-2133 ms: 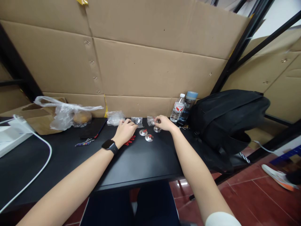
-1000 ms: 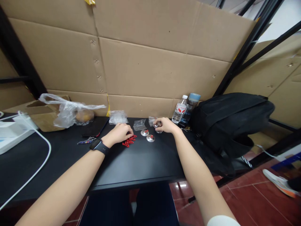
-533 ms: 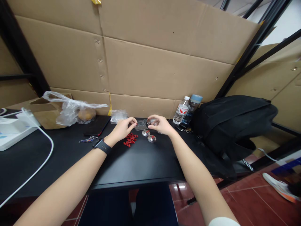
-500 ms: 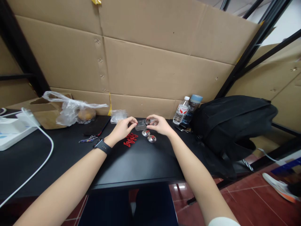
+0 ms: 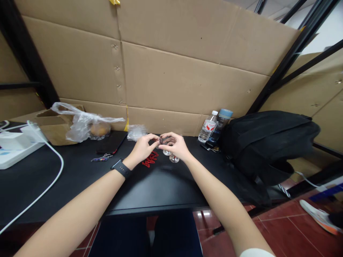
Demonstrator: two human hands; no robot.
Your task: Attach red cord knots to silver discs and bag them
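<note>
My left hand [image 5: 146, 147], with a dark watch on the wrist, is closed, thumb and fingers pinched on a small clear plastic bag that is now mostly hidden. Fingertip to fingertip with it, my right hand [image 5: 175, 145] is closed on a small dark-edged round piece [image 5: 161, 140]. Two shiny silver discs [image 5: 174, 158] lie on the black table [image 5: 160, 189] under my right hand, which partly covers one. A tangle of red cord [image 5: 150, 160] lies beneath my left hand.
Clear plastic bags [image 5: 136, 132] lie behind my left hand. A water bottle [image 5: 207, 127], a blue-lidded bottle [image 5: 223, 115] and a black backpack [image 5: 268, 142] stand right. Left are a knotted plastic bag [image 5: 80, 126], a keychain [image 5: 100, 158] and a power strip [image 5: 16, 150] with cable.
My right hand has moved left until its fingertips meet those of my left hand. The clear bag, visible between the hands before, is now largely covered. The view has shifted slightly.
</note>
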